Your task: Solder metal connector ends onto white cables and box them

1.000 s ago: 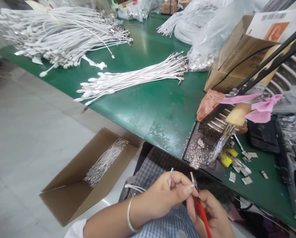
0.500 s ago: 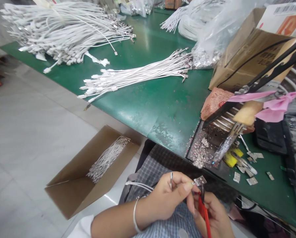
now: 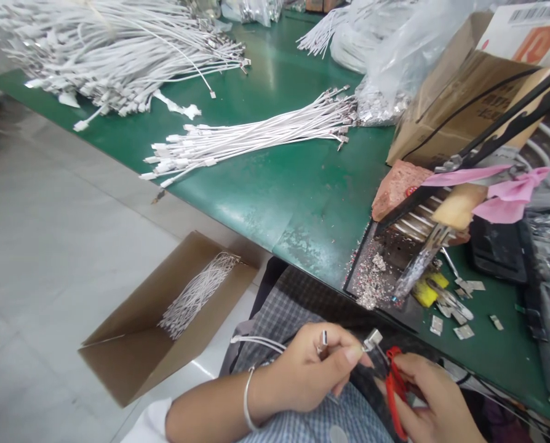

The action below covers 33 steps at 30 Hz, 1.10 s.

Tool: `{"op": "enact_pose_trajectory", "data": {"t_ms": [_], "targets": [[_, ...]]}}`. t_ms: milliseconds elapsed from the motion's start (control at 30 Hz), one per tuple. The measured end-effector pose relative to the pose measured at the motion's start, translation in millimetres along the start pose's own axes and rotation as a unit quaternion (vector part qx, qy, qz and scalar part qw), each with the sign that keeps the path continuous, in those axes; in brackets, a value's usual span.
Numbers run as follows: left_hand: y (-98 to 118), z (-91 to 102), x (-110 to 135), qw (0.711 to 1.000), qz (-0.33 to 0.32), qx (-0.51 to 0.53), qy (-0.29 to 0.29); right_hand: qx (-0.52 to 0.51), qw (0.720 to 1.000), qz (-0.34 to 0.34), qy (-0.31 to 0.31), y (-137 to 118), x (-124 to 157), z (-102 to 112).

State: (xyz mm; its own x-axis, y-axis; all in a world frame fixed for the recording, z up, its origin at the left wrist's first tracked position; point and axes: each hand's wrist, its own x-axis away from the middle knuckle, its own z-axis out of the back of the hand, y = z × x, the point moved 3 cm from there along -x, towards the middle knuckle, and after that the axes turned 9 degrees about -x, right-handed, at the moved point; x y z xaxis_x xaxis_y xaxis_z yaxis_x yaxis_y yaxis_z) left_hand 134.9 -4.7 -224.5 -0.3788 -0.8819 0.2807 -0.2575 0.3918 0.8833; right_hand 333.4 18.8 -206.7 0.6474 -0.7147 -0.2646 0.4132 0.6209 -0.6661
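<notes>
My left hand (image 3: 312, 369) is closed, pinching a white USB cable just behind its bare metal plug (image 3: 373, 339) between thumb and forefinger. A second metal plug (image 3: 322, 341) pokes up between the fingers of the same hand. White cable lengths (image 3: 256, 341) trail out behind the wrist. Close by on the right, my right hand (image 3: 434, 394) is wrapped around red-handled pliers (image 3: 396, 384). Their dark metal tip points at the held plug; whether it touches cannot be made out.
A sheaf of white cables (image 3: 256, 138) lies on the green table (image 3: 256, 203), with a bigger heap (image 3: 118, 55) behind. A soldering stand (image 3: 422, 221), loose metal shells (image 3: 463, 332) and a carton (image 3: 459, 104) stand right. An open cardboard box (image 3: 131, 332) with cables sits below left.
The pliers have drawn back from the plug, to the right and down, and my right hand has turned with their handles spread. The plug in my left hand has tilted.
</notes>
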Motion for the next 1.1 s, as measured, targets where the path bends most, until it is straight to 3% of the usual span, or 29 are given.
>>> {"op": "enact_pose_trajectory", "data": {"t_ms": [133,267,533,767,867,967,1100], "targets": [[1,1.9,1,1.000,0.001,-0.015,0.006,0.045,0.997,0.034,-0.051,4,-3,6],[6,5.2,-2,0.994,-0.048,-0.102,0.007,0.053,0.994,0.045,-0.080,8,0,10],[17,4.7,-2,0.987,-0.074,-0.146,0.004,0.026,0.995,0.054,-0.077,6,-6,15],[19,3.8,-2,0.984,-0.064,-0.165,-0.012,0.026,0.991,-0.028,-0.130,13,18,15],[20,3.9,-2,0.985,-0.062,-0.163,-0.018,0.017,0.993,-0.022,-0.115,13,17,16],[17,3.5,-1,0.989,-0.055,-0.140,-0.014,0.001,0.995,0.032,-0.089,9,4,17],[2,0.3,0,0.999,-0.022,0.000,-0.039,-0.006,0.996,0.048,-0.070,8,-4,8]]}}
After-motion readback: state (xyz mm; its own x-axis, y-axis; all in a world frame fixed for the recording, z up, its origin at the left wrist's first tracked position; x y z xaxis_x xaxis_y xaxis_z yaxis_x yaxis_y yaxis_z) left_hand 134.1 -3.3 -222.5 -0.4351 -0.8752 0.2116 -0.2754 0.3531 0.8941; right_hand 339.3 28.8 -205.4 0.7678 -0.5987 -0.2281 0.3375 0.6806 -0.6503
